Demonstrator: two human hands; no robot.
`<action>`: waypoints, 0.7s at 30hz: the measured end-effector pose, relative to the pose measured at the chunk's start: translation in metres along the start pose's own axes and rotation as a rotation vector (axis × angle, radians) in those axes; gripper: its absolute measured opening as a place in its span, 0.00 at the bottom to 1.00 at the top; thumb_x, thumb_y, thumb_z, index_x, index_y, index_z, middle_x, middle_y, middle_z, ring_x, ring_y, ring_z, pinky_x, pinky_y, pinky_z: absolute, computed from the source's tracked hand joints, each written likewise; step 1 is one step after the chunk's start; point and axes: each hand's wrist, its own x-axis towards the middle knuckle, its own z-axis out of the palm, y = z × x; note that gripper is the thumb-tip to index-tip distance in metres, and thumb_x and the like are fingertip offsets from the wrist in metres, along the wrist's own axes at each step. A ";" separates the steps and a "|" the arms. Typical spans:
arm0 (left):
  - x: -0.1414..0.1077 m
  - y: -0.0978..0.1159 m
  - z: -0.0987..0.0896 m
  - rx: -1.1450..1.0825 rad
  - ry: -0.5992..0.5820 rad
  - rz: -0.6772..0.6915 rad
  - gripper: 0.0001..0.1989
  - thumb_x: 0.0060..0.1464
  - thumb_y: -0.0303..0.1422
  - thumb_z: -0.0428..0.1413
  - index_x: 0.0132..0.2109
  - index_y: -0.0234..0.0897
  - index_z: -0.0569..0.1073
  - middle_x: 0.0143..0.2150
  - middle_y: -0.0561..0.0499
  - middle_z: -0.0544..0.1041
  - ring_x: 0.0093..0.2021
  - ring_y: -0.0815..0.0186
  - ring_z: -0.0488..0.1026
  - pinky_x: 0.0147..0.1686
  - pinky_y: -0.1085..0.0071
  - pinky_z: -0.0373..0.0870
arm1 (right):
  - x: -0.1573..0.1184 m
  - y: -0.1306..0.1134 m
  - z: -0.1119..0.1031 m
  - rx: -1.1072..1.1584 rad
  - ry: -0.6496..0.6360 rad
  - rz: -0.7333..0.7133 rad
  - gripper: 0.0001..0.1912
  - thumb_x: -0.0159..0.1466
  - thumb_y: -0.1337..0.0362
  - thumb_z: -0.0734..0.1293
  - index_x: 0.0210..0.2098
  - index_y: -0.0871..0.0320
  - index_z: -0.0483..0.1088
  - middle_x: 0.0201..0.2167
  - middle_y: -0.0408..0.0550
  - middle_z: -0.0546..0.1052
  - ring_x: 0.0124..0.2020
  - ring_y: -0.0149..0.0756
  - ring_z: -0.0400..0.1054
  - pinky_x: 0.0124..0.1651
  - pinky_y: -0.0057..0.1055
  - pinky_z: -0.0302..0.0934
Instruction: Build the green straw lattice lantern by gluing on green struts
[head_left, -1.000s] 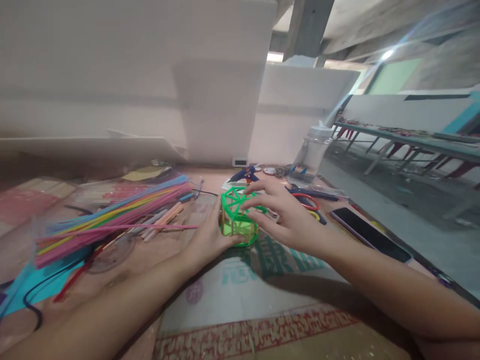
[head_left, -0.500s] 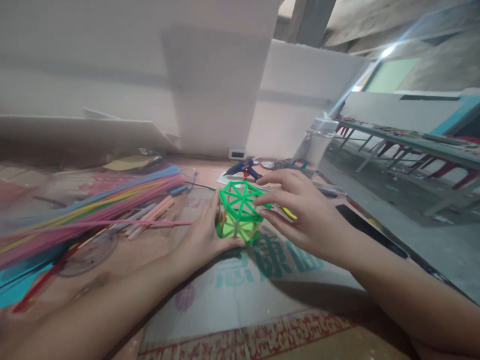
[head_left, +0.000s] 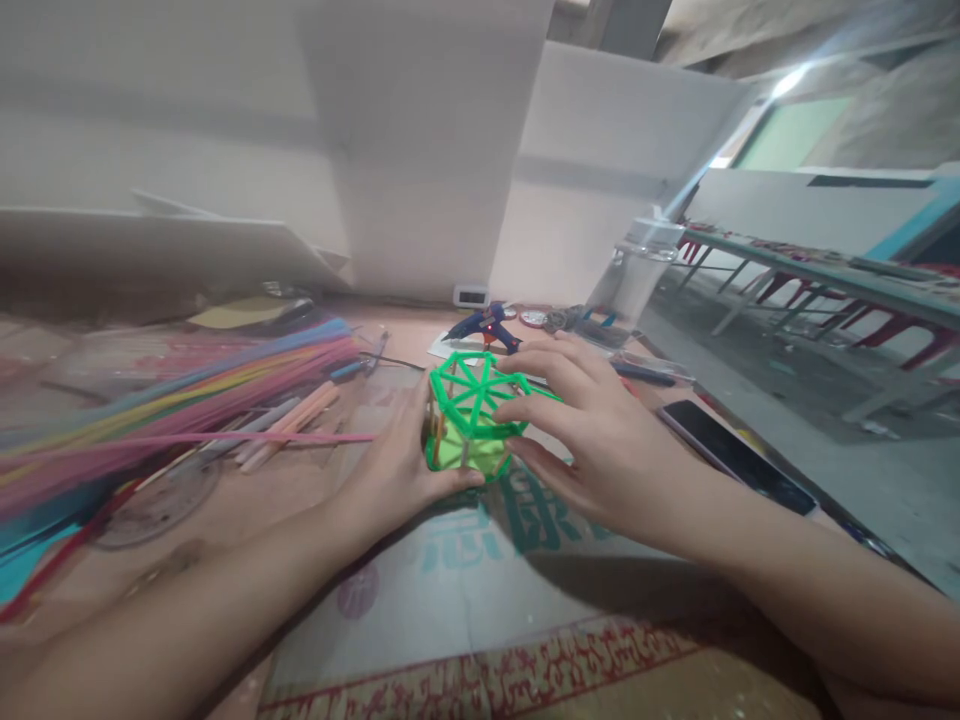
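Green open-work frame, multi-sided, upright between two bare hands.
Left hand (head_left: 397,450): fingers closed around the left side of the green frame (head_left: 480,388), thumb along its lower front. Right hand (head_left: 600,430): fingers parted and curved at the frame's upper right rim; whether they pinch it, cannot tell. Frame: spoked top, thin uprights, yellow-green base; stands on a printed sheet (head_left: 405,630) laid on the bench (head_left: 240,510). Behind the frame: blue glue gun (head_left: 480,324), small red light showing; farther behind, a small white display unit (head_left: 471,296). Left of the frame: bundle of coloured strips (head_left: 255,395), blurred, and one long pink strip (head_left: 300,437). Right of the frame, beyond the right hand: dark-screened phone (head_left: 739,458). Behind and right of the frame: clear bottle (head_left: 641,275), pale lid.
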 end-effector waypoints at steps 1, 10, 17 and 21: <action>0.000 0.000 0.000 -0.001 0.002 -0.002 0.47 0.50 0.43 0.72 0.71 0.47 0.57 0.67 0.43 0.70 0.65 0.48 0.69 0.62 0.51 0.69 | 0.000 0.000 0.000 -0.002 0.005 -0.003 0.08 0.71 0.68 0.64 0.44 0.59 0.76 0.56 0.60 0.77 0.63 0.54 0.66 0.69 0.63 0.54; 0.000 -0.002 0.001 0.014 0.007 0.032 0.46 0.51 0.42 0.71 0.70 0.45 0.56 0.69 0.42 0.68 0.67 0.48 0.67 0.64 0.52 0.68 | 0.000 -0.002 0.003 -0.016 0.046 -0.002 0.08 0.71 0.67 0.64 0.41 0.56 0.77 0.55 0.56 0.79 0.62 0.51 0.68 0.70 0.64 0.53; -0.001 -0.005 0.001 0.036 0.002 0.021 0.45 0.52 0.40 0.70 0.70 0.47 0.56 0.67 0.42 0.69 0.65 0.48 0.69 0.62 0.51 0.69 | 0.001 -0.002 0.004 -0.008 0.032 0.010 0.07 0.71 0.67 0.65 0.40 0.55 0.77 0.55 0.56 0.79 0.63 0.51 0.68 0.71 0.63 0.53; -0.001 -0.004 0.001 0.055 0.007 0.036 0.45 0.52 0.40 0.70 0.70 0.47 0.56 0.68 0.42 0.68 0.66 0.48 0.67 0.63 0.51 0.68 | 0.001 -0.003 0.005 -0.014 0.023 0.002 0.08 0.71 0.68 0.64 0.40 0.58 0.76 0.55 0.58 0.79 0.64 0.53 0.67 0.70 0.62 0.54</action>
